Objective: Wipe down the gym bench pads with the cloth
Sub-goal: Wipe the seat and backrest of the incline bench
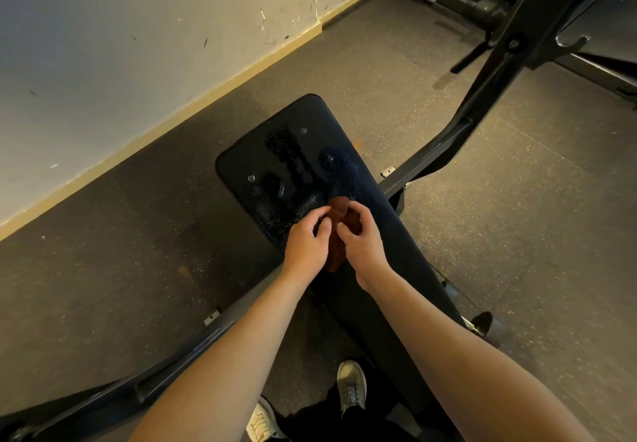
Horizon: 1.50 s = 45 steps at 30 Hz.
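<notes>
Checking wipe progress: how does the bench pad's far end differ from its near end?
The far end is wide and carries wet, speckled patches; the near end is narrower, plain and matte. Both are black padding. The left hand and right hand both hold the brown cloth between the two ends.

2 hands: L hand (305, 245), R hand (362, 246), 1 cloth (336, 253), 1 bench pad (293, 152), 2 shoes (351, 386) (262, 421)
</notes>
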### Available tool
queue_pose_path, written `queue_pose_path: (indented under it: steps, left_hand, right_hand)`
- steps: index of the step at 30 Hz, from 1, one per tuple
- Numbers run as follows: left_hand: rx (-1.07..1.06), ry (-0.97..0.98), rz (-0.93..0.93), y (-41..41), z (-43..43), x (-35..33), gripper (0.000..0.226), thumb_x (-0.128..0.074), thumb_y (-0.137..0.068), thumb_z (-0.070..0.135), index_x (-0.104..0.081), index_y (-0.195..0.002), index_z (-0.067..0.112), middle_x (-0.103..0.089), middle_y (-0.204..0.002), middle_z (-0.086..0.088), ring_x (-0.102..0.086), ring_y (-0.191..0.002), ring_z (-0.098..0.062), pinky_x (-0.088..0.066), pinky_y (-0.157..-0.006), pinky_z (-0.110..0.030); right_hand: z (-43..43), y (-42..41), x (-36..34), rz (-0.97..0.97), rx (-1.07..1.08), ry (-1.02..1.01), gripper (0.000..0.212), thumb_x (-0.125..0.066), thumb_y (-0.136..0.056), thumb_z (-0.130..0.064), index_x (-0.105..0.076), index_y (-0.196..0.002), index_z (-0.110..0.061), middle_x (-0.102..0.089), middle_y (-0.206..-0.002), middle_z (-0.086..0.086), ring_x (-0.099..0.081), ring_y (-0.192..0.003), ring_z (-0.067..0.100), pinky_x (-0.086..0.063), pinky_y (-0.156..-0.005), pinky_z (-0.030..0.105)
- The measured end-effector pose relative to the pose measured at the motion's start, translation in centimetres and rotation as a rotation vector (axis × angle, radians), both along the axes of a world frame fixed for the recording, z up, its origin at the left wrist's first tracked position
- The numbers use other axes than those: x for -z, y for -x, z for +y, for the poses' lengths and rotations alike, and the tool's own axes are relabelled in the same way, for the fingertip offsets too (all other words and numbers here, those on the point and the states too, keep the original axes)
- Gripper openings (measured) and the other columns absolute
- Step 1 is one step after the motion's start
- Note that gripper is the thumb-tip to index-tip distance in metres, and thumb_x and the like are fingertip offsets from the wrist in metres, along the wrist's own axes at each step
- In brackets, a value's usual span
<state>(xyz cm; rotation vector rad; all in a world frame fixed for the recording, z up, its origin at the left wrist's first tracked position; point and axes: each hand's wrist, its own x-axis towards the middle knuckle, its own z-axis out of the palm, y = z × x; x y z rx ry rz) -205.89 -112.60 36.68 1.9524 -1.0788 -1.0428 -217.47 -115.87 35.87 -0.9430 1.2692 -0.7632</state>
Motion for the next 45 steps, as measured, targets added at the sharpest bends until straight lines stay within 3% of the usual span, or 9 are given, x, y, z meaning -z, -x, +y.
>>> queue_pose_path:
  steps: [7, 13, 16, 22, 26, 31, 34, 40, 45]
  left_hand:
    - [0.067, 0.052, -0.204, -1.0, -1.9, 2.3, 0.04, -0.049, -0.105, 0.029, -0.05, -0.145, 0.025, -0.046, -0.149, 0.008, -0.039, -0.139, -0.011, -0.032, -0.11, -0.024]
    - [0.098, 0.084, -0.346, -1.5, -2.5, 3.8, 0.044, -0.042, -0.107, 0.018, -0.043, -0.151, 0.022, -0.036, -0.157, 0.007, -0.025, -0.145, -0.011, -0.03, -0.112, -0.024]
    - [0.161, 0.067, -0.376, -1.0, -3.1, 4.3, 0.047, -0.038, -0.107, 0.019, -0.037, -0.154, 0.022, -0.034, -0.159, 0.006, -0.023, -0.147, -0.012, -0.03, -0.115, -0.026]
    - [0.369, 0.112, -0.559, 0.2, -4.2, 5.5, 0.052, -0.044, -0.105, 0.018, -0.034, -0.155, 0.016, -0.03, -0.162, 0.0, -0.03, -0.143, -0.019, -0.034, -0.117, -0.036]
    - [0.308, 0.117, -0.514, 0.9, -4.4, 6.2, 0.053, -0.044, -0.104, 0.016, -0.033, -0.156, 0.017, -0.031, -0.162, 0.001, -0.031, -0.144, -0.018, -0.032, -0.118, -0.034]
    - [0.284, 0.108, -0.515, 1.1, -4.3, 6.3, 0.052, -0.042, -0.104, 0.017, -0.033, -0.156, 0.02, -0.032, -0.162, 0.003, -0.031, -0.144, -0.018, -0.033, -0.118, -0.037]
    - [0.303, 0.133, -0.559, 1.0, -4.2, 6.5, 0.054, -0.047, -0.101, 0.013, -0.037, -0.154, 0.017, -0.033, -0.161, 0.002, -0.035, -0.141, -0.02, -0.035, -0.116, -0.037]
    - [0.286, 0.132, -0.577, 1.2, -4.0, 6.9, 0.054, -0.048, -0.102, 0.015, -0.036, -0.155, 0.018, -0.033, -0.161, 0.003, -0.035, -0.142, -0.02, -0.035, -0.115, -0.036]
    - [0.263, 0.141, -0.479, 0.8, -3.6, 6.9, 0.051, -0.045, -0.104, 0.015, -0.036, -0.155, 0.021, -0.035, -0.16, 0.005, -0.032, -0.143, -0.014, -0.035, -0.117, -0.034]
  right_hand:
    - [-6.3, 0.5, 2.8, 0.412, -0.074, 0.222, 0.058, -0.051, -0.102, -0.018, -0.032, -0.152, -0.039, -0.043, -0.122, -0.005, -0.046, -0.111, 0.009, -0.037, -0.094, 0.025]
    - [-5.3, -1.1, 5.8, 0.573, -0.287, 0.426, 0.051, -0.055, -0.1, -0.025, -0.042, -0.147, -0.04, -0.043, -0.125, -0.005, -0.042, -0.114, 0.016, -0.04, -0.101, 0.033]
    - [-3.6, -0.1, 6.1, 0.567, -0.414, 0.503, 0.049, -0.057, -0.099, -0.025, -0.047, -0.144, -0.038, -0.045, -0.119, -0.008, -0.046, -0.107, 0.012, -0.047, -0.098, 0.039]
    - [-8.5, 2.5, 6.1, 0.538, -0.027, 0.272, 0.053, -0.052, -0.102, -0.027, -0.035, -0.152, -0.033, -0.036, -0.144, 0.001, -0.035, -0.134, 0.02, -0.034, -0.116, 0.043]
    - [-7.6, 2.1, 6.6, 0.585, -0.134, 0.27, 0.055, -0.05, -0.103, -0.028, -0.031, -0.154, -0.033, -0.029, -0.153, 0.001, -0.024, -0.142, 0.023, -0.023, -0.119, 0.042]
    - [-4.1, 2.8, 7.0, 0.583, -0.253, 0.389, 0.051, -0.056, -0.098, -0.012, -0.049, -0.144, -0.033, -0.046, -0.136, -0.007, -0.038, -0.127, 0.013, -0.036, -0.113, 0.038]
    - [-5.9, 3.8, 6.4, 0.505, -0.137, 0.402, 0.046, -0.052, -0.097, -0.003, -0.06, -0.135, -0.028, -0.05, -0.137, -0.006, -0.04, -0.13, 0.012, -0.036, -0.114, 0.036]
    - [-8.7, 2.7, 7.1, 0.483, -0.084, 0.274, 0.052, -0.05, -0.102, -0.018, -0.039, -0.151, -0.029, -0.033, -0.158, -0.004, -0.017, -0.151, 0.019, -0.017, -0.124, 0.049]
    - [-4.9, 1.3, 6.9, 0.53, -0.232, 0.427, 0.048, -0.048, -0.1, -0.006, -0.053, -0.142, -0.029, -0.041, -0.155, -0.005, -0.02, -0.15, 0.014, -0.012, -0.125, 0.041]
